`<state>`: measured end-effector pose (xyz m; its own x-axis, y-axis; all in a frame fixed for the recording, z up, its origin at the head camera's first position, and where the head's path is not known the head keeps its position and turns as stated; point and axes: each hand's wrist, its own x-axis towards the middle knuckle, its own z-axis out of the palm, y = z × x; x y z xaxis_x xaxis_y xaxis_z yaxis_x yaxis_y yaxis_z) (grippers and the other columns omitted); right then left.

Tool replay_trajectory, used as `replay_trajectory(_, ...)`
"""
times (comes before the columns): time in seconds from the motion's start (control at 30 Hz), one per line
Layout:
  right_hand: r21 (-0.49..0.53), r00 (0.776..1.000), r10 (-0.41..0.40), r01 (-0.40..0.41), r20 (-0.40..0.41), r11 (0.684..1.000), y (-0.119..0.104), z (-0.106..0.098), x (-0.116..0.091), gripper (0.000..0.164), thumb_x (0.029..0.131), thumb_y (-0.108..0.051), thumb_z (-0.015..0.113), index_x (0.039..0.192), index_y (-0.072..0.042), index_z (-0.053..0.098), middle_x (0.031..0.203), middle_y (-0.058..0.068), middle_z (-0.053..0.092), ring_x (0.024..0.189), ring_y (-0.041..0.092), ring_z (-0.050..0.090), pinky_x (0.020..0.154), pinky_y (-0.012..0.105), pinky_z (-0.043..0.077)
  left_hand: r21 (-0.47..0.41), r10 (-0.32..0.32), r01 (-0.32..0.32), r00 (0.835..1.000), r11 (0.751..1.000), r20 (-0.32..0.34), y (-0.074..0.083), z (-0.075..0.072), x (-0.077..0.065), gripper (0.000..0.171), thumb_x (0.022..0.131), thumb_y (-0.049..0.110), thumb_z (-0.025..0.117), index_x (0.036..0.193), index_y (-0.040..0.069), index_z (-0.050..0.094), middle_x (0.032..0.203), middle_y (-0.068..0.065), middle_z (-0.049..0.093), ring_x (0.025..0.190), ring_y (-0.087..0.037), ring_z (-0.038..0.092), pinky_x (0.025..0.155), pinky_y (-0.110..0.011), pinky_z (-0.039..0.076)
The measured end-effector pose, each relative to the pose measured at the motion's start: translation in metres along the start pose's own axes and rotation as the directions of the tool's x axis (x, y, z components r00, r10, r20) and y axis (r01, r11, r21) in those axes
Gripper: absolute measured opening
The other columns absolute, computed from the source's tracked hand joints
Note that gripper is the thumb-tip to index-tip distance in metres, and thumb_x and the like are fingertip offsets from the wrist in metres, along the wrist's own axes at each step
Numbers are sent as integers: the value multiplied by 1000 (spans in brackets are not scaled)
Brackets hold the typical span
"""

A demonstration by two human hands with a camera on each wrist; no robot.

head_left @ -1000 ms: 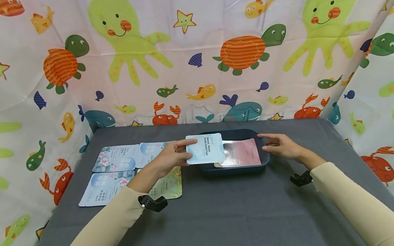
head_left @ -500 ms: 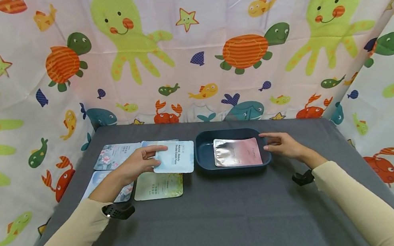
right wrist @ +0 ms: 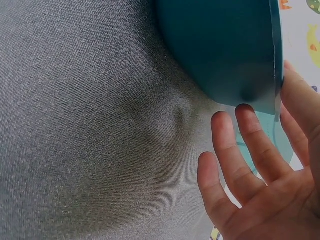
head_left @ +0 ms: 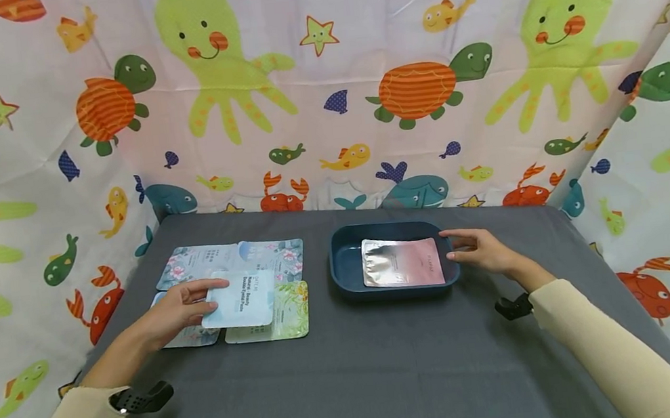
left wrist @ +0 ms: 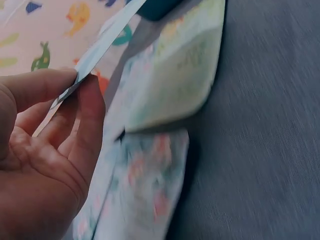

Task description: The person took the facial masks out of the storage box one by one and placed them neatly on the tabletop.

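Note:
My left hand (head_left: 179,312) pinches a pale blue packet (head_left: 244,299) labelled as double eyelid paste, between thumb and fingertips. The packet hovers over flat sachets in two rows; in the left wrist view, the packet (left wrist: 102,42) appears nearly edge-on. Floral blue sachets (head_left: 193,263) (head_left: 285,258) form the back row. In front lie another blue sachet (head_left: 192,337), partly covered, and a green floral sachet (head_left: 290,309). My right hand (head_left: 482,250) touches the right rim of a dark blue tray (head_left: 349,282), fingers spread and relaxed. A silver-pink sachet (head_left: 405,263) rests in the tray.
A dark grey cloth (head_left: 376,368) covers the table. Behind and at both sides hangs a white and pink curtain (head_left: 308,69) printed with sea animals. A strip of cloth separates the sachets from the tray.
My left hand has carried the pale blue packet from above the tray leftward to the sachets, moving it closer to me. The right hand stays at the tray's rim.

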<state>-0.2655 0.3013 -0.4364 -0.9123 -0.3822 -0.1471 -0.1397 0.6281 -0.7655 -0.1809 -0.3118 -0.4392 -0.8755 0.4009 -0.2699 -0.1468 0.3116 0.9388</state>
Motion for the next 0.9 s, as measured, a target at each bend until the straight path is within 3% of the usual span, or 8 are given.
replay_trajectory(0.2,2,1000,5,-5,-3,1000,0,0,-1,60,99,-23,67,152,-6,45,156,31,38,139,53,43,106,63,45,41,-28,28,1000,999,-7,-18,-18,-23,51,101,24,62,148,10,49,133,5,64,105,-11,67,89,-30,57)
replay_trajectory(0.47,-12,1000,24,-24,-6,1000,-3,1,-4,60,99,-23,66,152,-6,45,156,31,38,139,54,42,106,64,44,65,-76,74,997,995,24,-33,-44,-58,42,103,21,56,145,18,54,124,23,63,102,-11,66,86,-31,58)
replay_trajectory(0.7,-22,1000,7,-7,-1,1000,-4,0,-2,58,99,-21,66,151,-4,45,156,32,39,138,54,43,105,63,45,50,-114,109,989,993,98,-55,-62,-89,37,105,17,52,136,34,61,118,22,68,96,-13,69,81,-31,59)
replay_trajectory(0.9,-34,1000,7,-7,-4,999,-5,0,1,58,99,-20,66,151,-4,45,156,32,38,138,54,43,106,64,45,-79,-104,123,972,989,208,-73,-74,-107,43,107,11,44,137,38,58,125,22,68,105,-12,69,88,-30,59)
